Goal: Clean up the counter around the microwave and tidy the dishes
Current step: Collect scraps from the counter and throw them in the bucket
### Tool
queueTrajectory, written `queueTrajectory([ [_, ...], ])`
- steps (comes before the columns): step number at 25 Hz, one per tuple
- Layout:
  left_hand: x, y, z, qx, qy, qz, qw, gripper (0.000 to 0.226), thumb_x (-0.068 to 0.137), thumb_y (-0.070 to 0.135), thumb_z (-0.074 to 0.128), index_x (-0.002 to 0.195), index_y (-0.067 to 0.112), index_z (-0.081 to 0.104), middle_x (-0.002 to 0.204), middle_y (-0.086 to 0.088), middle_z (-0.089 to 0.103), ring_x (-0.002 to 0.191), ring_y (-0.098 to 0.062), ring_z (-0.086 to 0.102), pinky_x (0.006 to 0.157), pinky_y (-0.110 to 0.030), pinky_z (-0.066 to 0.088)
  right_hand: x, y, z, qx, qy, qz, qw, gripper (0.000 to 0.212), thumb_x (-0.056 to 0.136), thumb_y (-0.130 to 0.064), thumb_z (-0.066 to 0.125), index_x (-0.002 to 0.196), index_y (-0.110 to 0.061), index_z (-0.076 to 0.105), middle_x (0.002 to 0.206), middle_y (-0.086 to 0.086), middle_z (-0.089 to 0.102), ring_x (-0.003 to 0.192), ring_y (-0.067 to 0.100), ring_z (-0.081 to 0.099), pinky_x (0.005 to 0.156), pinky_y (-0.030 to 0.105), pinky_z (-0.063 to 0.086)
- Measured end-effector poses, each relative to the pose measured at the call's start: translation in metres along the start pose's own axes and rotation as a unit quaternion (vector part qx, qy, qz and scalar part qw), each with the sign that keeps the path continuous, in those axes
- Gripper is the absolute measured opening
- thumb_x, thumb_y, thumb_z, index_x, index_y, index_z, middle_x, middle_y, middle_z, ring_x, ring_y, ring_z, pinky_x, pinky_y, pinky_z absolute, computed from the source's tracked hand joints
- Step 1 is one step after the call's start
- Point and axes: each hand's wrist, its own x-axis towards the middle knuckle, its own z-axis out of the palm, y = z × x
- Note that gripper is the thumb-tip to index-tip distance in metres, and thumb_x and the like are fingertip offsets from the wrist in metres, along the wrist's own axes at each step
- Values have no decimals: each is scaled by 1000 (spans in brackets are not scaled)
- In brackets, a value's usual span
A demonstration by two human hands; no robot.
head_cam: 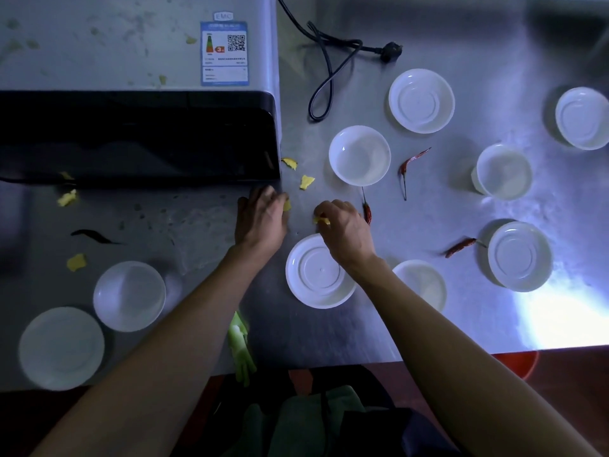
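The microwave (138,94) stands at the upper left of the steel counter (461,324). My left hand (262,219) lies just below its front right corner, fingers curled on a yellow scrap (286,205). My right hand (346,232) pinches another yellow scrap (321,220) above an upturned white dish (313,278). Two more yellow scraps (306,182) lie beside the microwave corner. Several white dishes are scattered over the counter, among them one (360,155) above my right hand and one (129,295) at lower left.
Dried red chillies (410,163) lie among the dishes at right. A black power cord (329,54) trails behind the microwave. Yellow bits (67,197) and a dark chilli (94,235) lie in front of it. A green vegetable stalk (240,347) hangs at the counter's front edge.
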Motion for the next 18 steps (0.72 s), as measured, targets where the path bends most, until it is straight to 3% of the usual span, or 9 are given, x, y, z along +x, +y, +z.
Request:
queueTrajectory([
  [6,-2,7,-1,-15,11,0,1000,16,88,6,59,97,18,57,105,-2,57,108,-27,47,90,-42,35,-17,8,-3,39,31,12,999,19,93,0,58,105,-8,71,98,8,69,89,27,59,71,43,54],
  [12,-25,14,-14,-99,52,39,993,6,89,7,61,92,12,63,93,-3,65,92,-27,55,78,-40,45,-37,11,-16,89,64,20,994,18,93,-2,60,106,-7,71,102,9,70,90,27,62,68,29,48],
  [18,-73,17,-31,-142,73,67,985,8,85,0,67,90,6,67,90,-7,64,82,-26,60,75,-39,51,-62,13,-35,112,63,12,992,20,92,-3,58,107,-7,70,102,10,69,94,29,61,75,43,54],
])
